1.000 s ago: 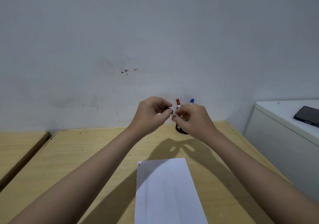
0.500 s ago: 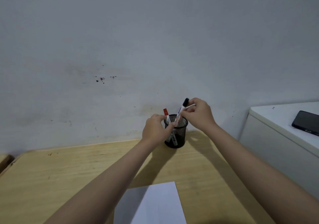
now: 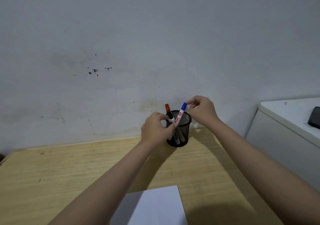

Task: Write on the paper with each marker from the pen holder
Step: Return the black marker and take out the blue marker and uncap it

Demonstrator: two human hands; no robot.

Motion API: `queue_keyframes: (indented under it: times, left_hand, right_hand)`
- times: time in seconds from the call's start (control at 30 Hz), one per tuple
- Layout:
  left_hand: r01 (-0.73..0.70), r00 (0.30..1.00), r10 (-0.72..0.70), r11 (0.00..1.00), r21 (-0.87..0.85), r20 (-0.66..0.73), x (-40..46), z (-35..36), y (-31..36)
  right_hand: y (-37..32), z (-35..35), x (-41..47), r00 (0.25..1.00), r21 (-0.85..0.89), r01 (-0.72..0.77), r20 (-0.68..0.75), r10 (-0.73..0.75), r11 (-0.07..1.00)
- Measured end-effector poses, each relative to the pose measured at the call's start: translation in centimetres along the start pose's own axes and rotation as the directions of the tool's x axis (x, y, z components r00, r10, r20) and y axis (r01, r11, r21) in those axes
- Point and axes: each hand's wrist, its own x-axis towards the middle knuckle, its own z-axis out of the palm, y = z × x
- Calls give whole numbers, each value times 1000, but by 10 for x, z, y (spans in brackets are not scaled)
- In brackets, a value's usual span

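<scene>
A black mesh pen holder (image 3: 180,134) stands on the wooden table (image 3: 69,169) near the wall. Inside it lean a red-capped marker (image 3: 167,107), a black-capped marker (image 3: 170,116) just below the red cap, and a blue-capped marker (image 3: 181,113). My left hand (image 3: 154,131) grips the holder's left side, its thumb on the rim. My right hand (image 3: 202,111) hovers above the holder's right rim; its thumb and forefinger are slightly apart with nothing between them, the tips just right of the blue cap. The white paper (image 3: 155,205) lies near the bottom edge, between my forearms.
A white cabinet (image 3: 284,120) stands to the right of the table, with a dark phone (image 3: 314,117) on top. The stained wall rises directly behind the holder. A second wooden surface shows at the far left edge.
My right hand brought the black-capped marker to the holder and let it go; it now stands inside. My left hand went to the holder and stays on it. The view tilted upward.
</scene>
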Motion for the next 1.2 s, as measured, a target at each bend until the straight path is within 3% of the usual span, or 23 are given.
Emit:
queue_keyframes:
  times: [0.17,0.47,0.7,0.9,1.0,1.1,1.2]
  left_hand:
    - [27,1000,-27,999,26,-13,0,-2,0]
    - [40,999,-40,999,13,-11,-4,-3,4]
    - [15,999,-26,978,-208,-46,-25,-21,16]
    - [-68,988,20,943,-325,-151,-55,-46,31]
    - [-26,989,-55,855,-518,-139,-82,-58,42]
    - [-7,985,-118,705,-709,-127,-109,-67,51]
    - [-27,971,-174,596,-802,-162,-128,-79,57]
  right_hand:
    - [5,13,11,1000,-47,18,-4,-18,999]
    - [2,7,5,990,46,61,-129,-55,997]
    - [-38,-35,-36,915,190,280,-349,-202,941]
    - [-67,-50,-82,892,351,337,-417,-176,874]
    - [-77,-46,-116,926,447,280,-359,-117,850]
    - [-79,-32,-150,963,524,192,-262,-57,830]
    - [-77,-19,-175,985,600,124,-169,-25,790]
